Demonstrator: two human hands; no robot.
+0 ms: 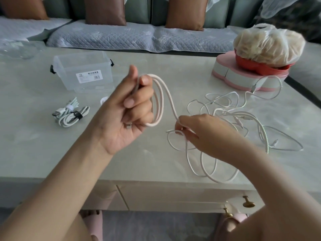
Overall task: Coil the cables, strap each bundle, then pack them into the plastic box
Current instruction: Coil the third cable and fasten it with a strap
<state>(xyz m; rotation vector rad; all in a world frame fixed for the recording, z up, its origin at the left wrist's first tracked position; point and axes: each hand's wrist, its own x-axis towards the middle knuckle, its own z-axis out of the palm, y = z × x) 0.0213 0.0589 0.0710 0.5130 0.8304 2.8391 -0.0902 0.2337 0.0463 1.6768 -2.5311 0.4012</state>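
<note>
My left hand is raised above the table's middle and grips a few loops of a pale pink cable. The same cable runs down to my right hand, which pinches it just above the tabletop. A tangle of loose white and silver cables lies under and to the right of my right hand. Two strapped white bundles rest on the left of the table. The clear plastic box stands open behind them, with a white label on its front.
A pink and grey heart-shaped box carries a red dish with a bagged item at the back right. A small white roll lies behind my left hand. A sofa with cushions runs along the far side. The table's front edge has drawers.
</note>
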